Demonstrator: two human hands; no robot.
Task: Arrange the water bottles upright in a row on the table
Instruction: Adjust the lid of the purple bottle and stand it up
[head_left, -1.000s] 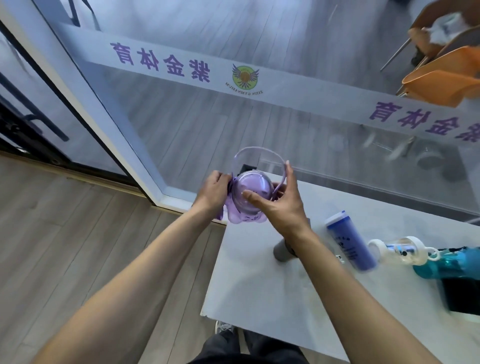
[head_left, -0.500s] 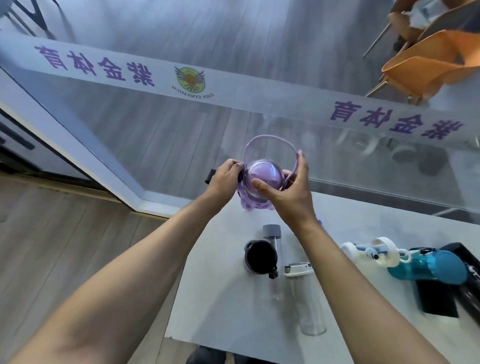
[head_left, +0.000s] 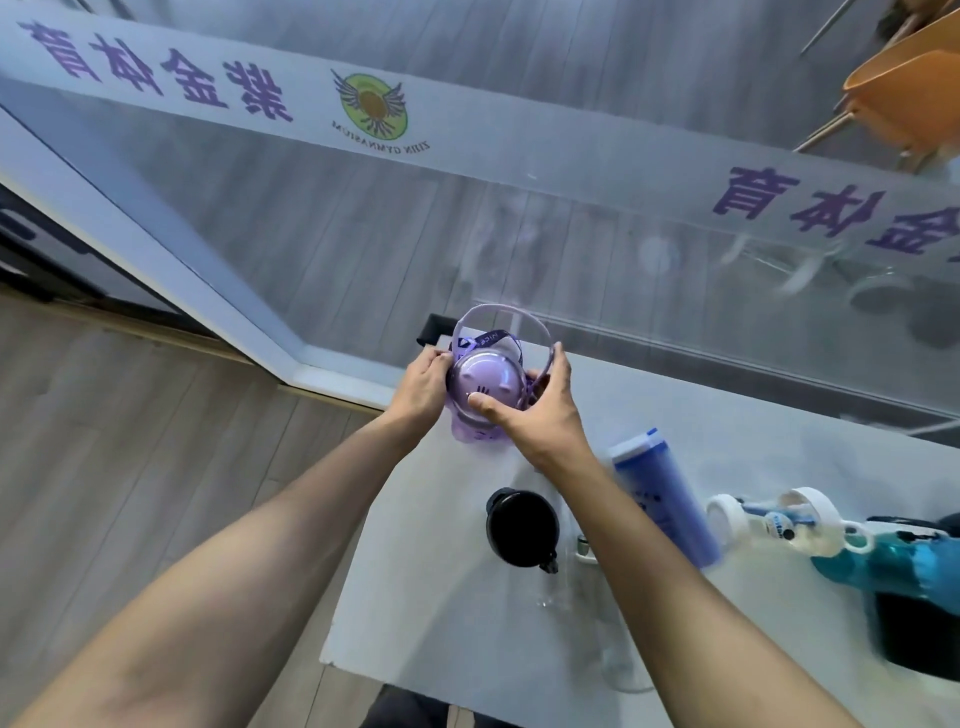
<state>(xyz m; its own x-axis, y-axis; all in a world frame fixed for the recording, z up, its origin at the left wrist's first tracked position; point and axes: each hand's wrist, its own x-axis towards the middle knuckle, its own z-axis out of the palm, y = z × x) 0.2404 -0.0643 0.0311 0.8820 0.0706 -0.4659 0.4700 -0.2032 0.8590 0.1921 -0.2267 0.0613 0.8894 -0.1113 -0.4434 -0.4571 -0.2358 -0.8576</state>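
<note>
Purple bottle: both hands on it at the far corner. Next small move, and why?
Probably let go of the purple bottle and draw both hands back. It looks upright near the table's far left corner, left hand and right hand gripping its sides. The blue bottle appears to be lying down, so the right hand could take it next.

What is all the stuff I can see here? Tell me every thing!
Purple bottle: 1, lilac with a carry strap, far left corner of the table, held by both hands.
Black-lidded bottle: 1, black top, upright, table middle.
Clear bottle: 1, see-through, partly hidden behind the right forearm.
Blue bottle: 1, blue, blurred, right of the right arm.
Teal bottle: 1, teal with a white cap, lying down at the right.
Black object: 1, right edge, cannot tell what.
Table: 1, white.
Orange chair: 1, behind the glass.
Left hand: on the bottle's left.
Right hand: on its right.
</note>
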